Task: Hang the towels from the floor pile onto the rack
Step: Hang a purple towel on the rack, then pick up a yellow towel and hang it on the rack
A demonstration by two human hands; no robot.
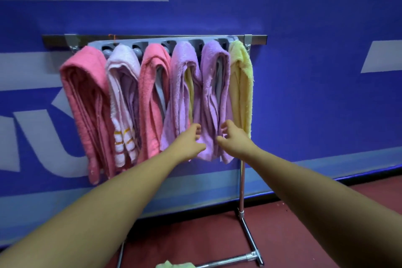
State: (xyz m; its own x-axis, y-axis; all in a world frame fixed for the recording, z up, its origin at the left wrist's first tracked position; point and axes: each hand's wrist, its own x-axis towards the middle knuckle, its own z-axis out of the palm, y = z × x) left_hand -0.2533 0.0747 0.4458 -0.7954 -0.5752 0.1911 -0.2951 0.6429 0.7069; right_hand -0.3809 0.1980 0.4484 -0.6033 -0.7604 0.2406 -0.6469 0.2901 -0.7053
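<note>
While left hand (191, 139) and right hand (234, 139) flank the vertically hanging purple towel (214, 93), half-curled (grasp indeterminate), neither is nearer.

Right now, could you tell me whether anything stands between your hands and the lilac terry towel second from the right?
Nothing visible does: left hand and right hand flank the lilac terry towel low down, close against it.

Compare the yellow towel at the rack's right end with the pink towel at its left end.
The pink towel is wider and bulkier; the yellow towel is narrow. The pink towel hangs lower than the yellow towel. Both are terry cloth, folded over the rack.
</note>
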